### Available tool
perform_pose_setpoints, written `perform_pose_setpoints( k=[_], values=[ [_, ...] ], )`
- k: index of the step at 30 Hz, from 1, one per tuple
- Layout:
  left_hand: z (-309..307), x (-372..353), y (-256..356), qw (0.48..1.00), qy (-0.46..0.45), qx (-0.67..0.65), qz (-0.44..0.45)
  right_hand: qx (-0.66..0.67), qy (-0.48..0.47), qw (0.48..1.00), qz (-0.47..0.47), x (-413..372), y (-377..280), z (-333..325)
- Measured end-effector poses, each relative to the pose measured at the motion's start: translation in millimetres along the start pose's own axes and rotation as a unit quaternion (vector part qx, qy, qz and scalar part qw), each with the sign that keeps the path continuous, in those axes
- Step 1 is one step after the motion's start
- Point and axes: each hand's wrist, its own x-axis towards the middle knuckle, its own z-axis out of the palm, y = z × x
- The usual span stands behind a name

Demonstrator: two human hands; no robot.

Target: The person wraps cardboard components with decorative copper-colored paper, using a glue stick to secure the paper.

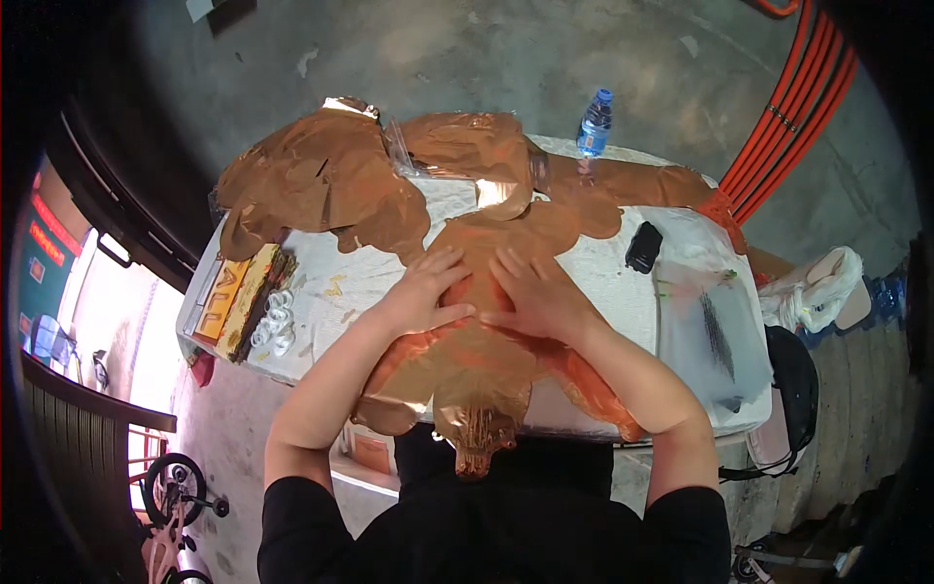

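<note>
A large flat copper-coloured foil piece [486, 365] with rounded lobes lies across the white table [603, 268], its lower end hanging over the near edge. My left hand [428, 292] rests flat on its middle, fingers spread. Beside it, my right hand [530, 292] also presses flat on the foil, fingers apart, the two thumbs almost meeting. Reddish foil shows near both hands. More brown foil pieces [321, 180] lie crumpled along the far left and far side. What lies under my palms is hidden.
On the table are a water bottle [594, 125], a black object [643, 247], a clear plastic bag [710, 331], white rings [273, 324] and a yellow box [233, 297]. Red pipes [803, 107] stand at the far right; a black bag [793, 389] hangs at right.
</note>
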Motion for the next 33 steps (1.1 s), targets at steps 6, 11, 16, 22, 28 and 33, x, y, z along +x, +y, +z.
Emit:
perform_pose_setpoints(
  k=[6, 11, 16, 22, 28, 33],
  values=[
    [7, -4, -8, 1.000, -0.013, -0.018, -0.003, 0.022, -0.055, 0.998, 0.002, 3, 12, 11],
    [5, -3, -6, 0.999, 0.014, -0.046, -0.011, 0.000, -0.027, 1.000, 0.005, 0, 16, -8],
    [-2, -1, 0, 0.996, 0.064, -0.052, 0.036, -0.004, -0.001, 1.000, -0.008, -1, 15, -13],
    [-7, -2, -6, 0.994, 0.059, -0.096, 0.008, 0.063, 0.020, 0.997, -0.027, -3, 21, -11],
    [-12, -5, -9, 0.993, 0.066, -0.100, -0.002, 0.121, 0.021, 0.992, 0.005, -8, 24, -27],
    [-12, -6, -6, 0.993, 0.039, -0.116, 0.003, 0.056, -0.018, 0.998, -0.029, -9, 24, -22]
  ],
)
